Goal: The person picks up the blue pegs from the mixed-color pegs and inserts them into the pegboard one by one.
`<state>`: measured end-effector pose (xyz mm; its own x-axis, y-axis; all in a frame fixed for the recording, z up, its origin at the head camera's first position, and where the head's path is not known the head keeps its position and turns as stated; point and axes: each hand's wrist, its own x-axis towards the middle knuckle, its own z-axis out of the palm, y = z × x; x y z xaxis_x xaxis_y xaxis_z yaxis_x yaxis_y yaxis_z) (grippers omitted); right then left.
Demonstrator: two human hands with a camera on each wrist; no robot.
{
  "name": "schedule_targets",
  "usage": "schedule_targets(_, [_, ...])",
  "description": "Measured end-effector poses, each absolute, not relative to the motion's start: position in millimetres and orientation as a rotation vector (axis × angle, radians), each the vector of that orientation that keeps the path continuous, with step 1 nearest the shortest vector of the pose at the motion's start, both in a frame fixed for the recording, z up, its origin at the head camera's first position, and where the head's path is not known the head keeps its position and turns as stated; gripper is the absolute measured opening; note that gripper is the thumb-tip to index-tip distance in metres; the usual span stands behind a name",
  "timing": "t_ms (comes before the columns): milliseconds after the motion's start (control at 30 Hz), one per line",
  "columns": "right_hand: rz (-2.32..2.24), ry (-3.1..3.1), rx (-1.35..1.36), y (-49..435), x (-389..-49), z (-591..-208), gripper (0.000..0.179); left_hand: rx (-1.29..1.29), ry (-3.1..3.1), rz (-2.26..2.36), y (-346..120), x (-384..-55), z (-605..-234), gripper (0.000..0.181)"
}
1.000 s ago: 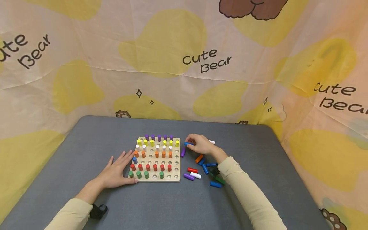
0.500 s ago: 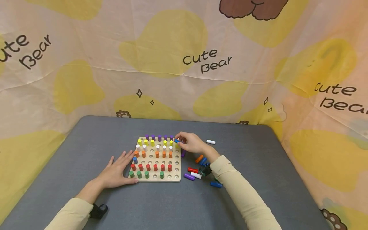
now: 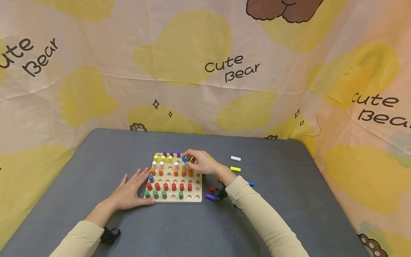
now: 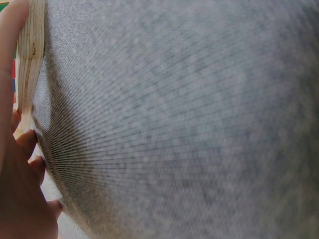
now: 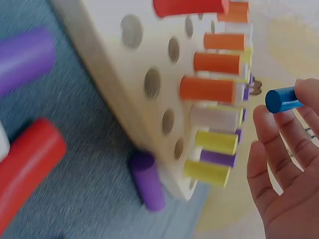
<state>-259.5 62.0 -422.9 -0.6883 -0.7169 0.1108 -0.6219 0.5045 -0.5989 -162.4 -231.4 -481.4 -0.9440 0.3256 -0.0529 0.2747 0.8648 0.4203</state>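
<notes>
A wooden pegboard (image 3: 193, 193) carries upright pegs in rows of purple, yellow, white, orange, red and green. One blue peg (image 3: 151, 178) stands at its left side, in a row of otherwise bare holes. My left hand (image 3: 128, 192) rests along the board's left edge, fingers extended and thumb at the front corner. Above the back part of the board, my right hand (image 3: 205, 162) pinches another blue peg (image 5: 280, 99), tilted and apart from the board, between thumb and fingers. This hand hides some pegs behind it in the head view.
On the table right of the board lie a white peg (image 3: 236, 158), a yellow peg (image 3: 236, 169) and a purple peg (image 3: 211, 197). My right forearm partly covers other loose pegs. A red peg (image 5: 32, 169) shows in the right wrist view. A printed cloth (image 3: 192, 107) hangs behind the table.
My right hand has carried the blue peg leftward from beside the board to above it. The loose yellow peg has come into view behind the wrist. My left hand has stayed put.
</notes>
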Motion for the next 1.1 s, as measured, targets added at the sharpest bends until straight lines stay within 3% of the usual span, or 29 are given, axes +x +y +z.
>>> schedule_targets(1100, [-1.04,2.504,-1.189,-5,-231,-425,0.027,0.472,2.921,0.63,-231,-161,-479,0.109])
